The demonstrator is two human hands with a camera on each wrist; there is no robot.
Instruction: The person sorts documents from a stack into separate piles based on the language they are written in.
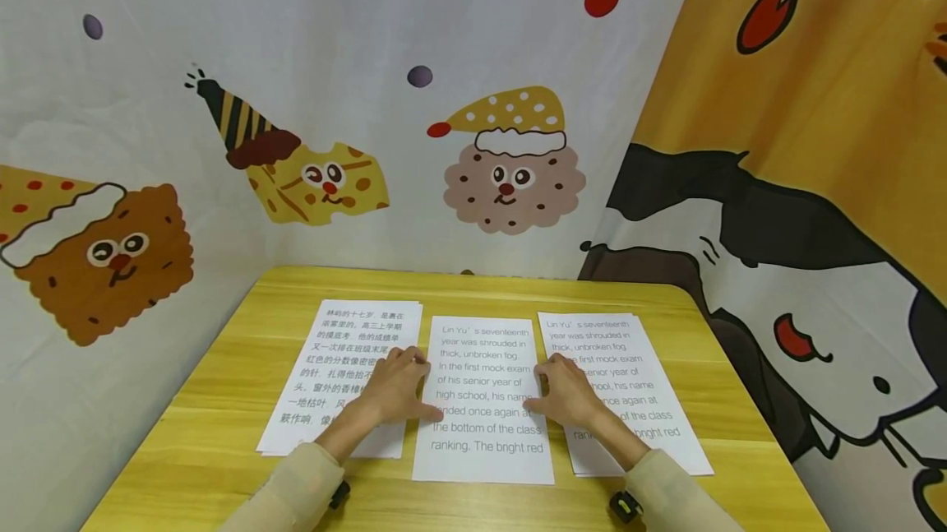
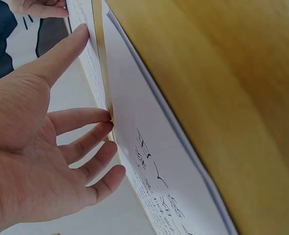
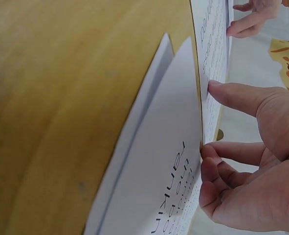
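A printed sheet of English text (image 1: 484, 466) lies on the table between both hands. At its left side is my left hand (image 1: 399, 388), thumb tip on the sheet and fingertips beside its left edge. Opposite it, my right hand (image 1: 565, 392) has its thumb at the sheet's right edge, the other fingers bent near the gap beside it. The wrist views show the left fingers (image 2: 80, 117) spread and the right fingers (image 3: 237, 152) loosely bent. Under the left forearm lies a stack of Chinese-text sheets (image 1: 296, 425); under the right forearm, a stack of English-text sheets (image 1: 666, 409).
All the paper lies on a yellow wood-grain table (image 1: 200, 417). Behind it hangs a white curtain (image 1: 333, 39) with cartoon figures, and an orange patterned cloth (image 1: 836, 104) hangs at the right. The right stack's sheets (image 3: 149, 93) sit slightly fanned at a corner.
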